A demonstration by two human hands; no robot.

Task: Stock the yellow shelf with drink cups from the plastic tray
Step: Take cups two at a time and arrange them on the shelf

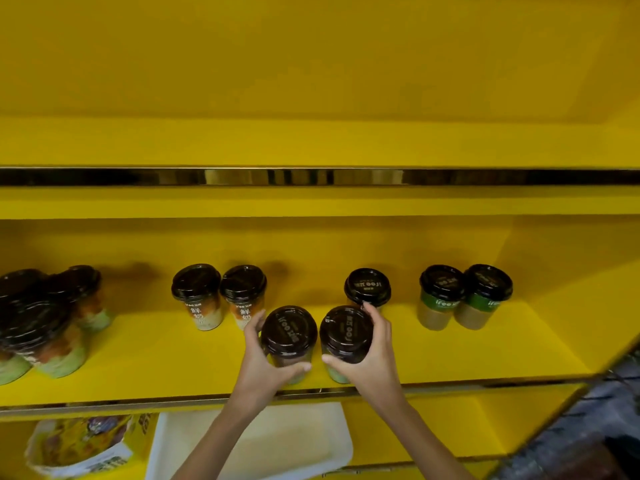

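Note:
My left hand (263,365) is wrapped around a dark-lidded drink cup (289,332) near the front edge of the yellow shelf (467,355). Beside it, my right hand (370,355) grips a second dark-lidded cup (346,332); the two cups stand upright and almost touch. Directly behind the right-hand cup stands another cup (367,286). The white plastic tray (294,441) lies on the lower shelf under my forearms, and no cups show in the part I see.
On the same shelf stand two orange-and-white cups (218,296) at centre left, two green-banded cups (465,296) at right, and a blurred cluster of several cups (45,323) at far left. A yellow snack bag (79,445) lies left of the tray. The upper shelf (311,143) holds nothing.

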